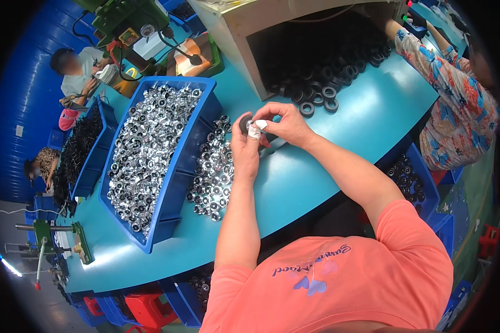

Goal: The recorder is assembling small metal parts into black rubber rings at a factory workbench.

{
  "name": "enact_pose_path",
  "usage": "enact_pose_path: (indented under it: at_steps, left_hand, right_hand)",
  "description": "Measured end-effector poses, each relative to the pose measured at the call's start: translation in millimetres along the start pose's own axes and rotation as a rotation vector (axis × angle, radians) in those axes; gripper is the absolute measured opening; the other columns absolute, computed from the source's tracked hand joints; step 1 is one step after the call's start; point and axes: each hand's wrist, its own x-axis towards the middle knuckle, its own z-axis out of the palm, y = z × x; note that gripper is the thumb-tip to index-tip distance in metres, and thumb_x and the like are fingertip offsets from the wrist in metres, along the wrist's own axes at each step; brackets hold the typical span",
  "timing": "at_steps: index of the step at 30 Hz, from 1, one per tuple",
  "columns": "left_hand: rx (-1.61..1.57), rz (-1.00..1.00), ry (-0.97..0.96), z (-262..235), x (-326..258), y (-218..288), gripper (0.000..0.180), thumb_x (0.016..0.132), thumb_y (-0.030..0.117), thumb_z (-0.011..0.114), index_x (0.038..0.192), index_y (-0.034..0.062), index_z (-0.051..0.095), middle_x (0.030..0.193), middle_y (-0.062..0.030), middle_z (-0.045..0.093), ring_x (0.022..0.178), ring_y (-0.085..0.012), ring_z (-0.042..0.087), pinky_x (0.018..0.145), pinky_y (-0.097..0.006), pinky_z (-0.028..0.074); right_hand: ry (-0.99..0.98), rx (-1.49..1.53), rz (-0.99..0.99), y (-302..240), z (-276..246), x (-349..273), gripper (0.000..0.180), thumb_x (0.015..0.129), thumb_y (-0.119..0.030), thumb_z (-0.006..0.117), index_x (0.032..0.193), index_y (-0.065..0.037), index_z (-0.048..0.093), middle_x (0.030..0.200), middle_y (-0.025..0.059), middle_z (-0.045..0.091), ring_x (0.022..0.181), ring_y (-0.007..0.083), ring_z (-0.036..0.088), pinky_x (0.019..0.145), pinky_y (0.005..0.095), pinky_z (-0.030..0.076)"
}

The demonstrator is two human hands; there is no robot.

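Observation:
Over the table, close together, my two hands meet at a small black ring (pixel 244 123) with a bit of silvery metal at its middle. My left hand (pixel 245 151) is closed around this ring from the left side. The thumb and fingers of my right hand (pixel 286 125) are pinched together against it from the right; what lies between those fingertips is hidden. White wrapping covers fingertips at the meeting point. Beside my left wrist lies a loose pile of shiny silver round parts with dark centres (pixel 214 172).
A blue bin (pixel 172 208) full of similar silver parts stands on the teal table (pixel 294 183) at left. Black rings (pixel 328 91) spill from a box-like housing (pixel 233 44) beyond my hands. A green press (pixel 125 28) stands far left. A person in a floral sleeve (pixel 428 66) works at right.

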Motion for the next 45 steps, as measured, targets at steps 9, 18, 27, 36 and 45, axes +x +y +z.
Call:
enact_pose_path:
  at_steps: [9,18,27,36,45]
  left_hand:
    - [-0.082,-0.017,0.01,1.3,-2.4,6.0,0.029,0.109,0.028,0.05,0.131,0.0085,0.052,0.093,-0.0098,0.063,0.066,-0.0111,0.054,0.058,-0.029,0.049]
    - [0.003,-0.021,0.056,1.6,-3.0,8.0,0.023,0.107,0.023,0.054,0.127,0.0099,0.053,0.086,-0.006,0.059,0.059,-0.0085,0.048,0.049,-0.025,0.044]
    - [-0.031,-0.001,0.117,-0.3,-2.1,6.6,0.018,0.105,0.017,0.056,0.121,0.0078,0.057,0.086,-0.002,0.057,0.058,-0.0068,0.045,0.047,-0.026,0.045]
    - [-0.035,0.037,0.141,-5.1,-0.3,2.2,0.019,0.105,0.014,0.054,0.122,0.0057,0.057,0.092,-0.0042,0.061,0.061,-0.0071,0.054,0.045,-0.023,0.047]
    - [0.074,0.107,0.097,-6.5,4.2,-6.2,0.02,0.108,0.019,0.052,0.125,0.0067,0.052,0.089,-0.0026,0.059,0.061,-0.0067,0.05,0.05,-0.023,0.044]
  right_hand:
    - [0.088,0.076,0.056,7.8,1.8,4.1,0.021,0.099,-0.013,0.064,0.111,0.001,0.072,0.095,0.0032,0.073,0.085,0.0079,0.065,0.078,0.0261,0.054]
    - [-0.025,0.095,0.149,11.6,12.9,-4.2,0.025,0.099,-0.015,0.059,0.106,0.004,0.072,0.081,0.0078,0.071,0.073,0.0122,0.067,0.066,0.0292,0.055]
    - [0.039,0.088,0.175,-1.6,27.7,-11.7,0.025,0.097,-0.013,0.057,0.107,0.005,0.072,0.081,0.01,0.072,0.066,0.016,0.069,0.061,0.0304,0.055]
    - [0.094,-0.307,-0.051,-5.6,32.6,-17.5,0.026,0.093,-0.017,0.057,0.109,-0.004,0.074,0.089,0.0124,0.067,0.094,0.03,0.061,0.087,0.0422,0.048]
    - [0.028,-0.084,0.101,-1.3,32.6,-10.4,0.029,0.093,-0.01,0.052,0.113,0.001,0.069,0.099,0.0117,0.063,0.071,0.0209,0.068,0.071,0.0354,0.056]
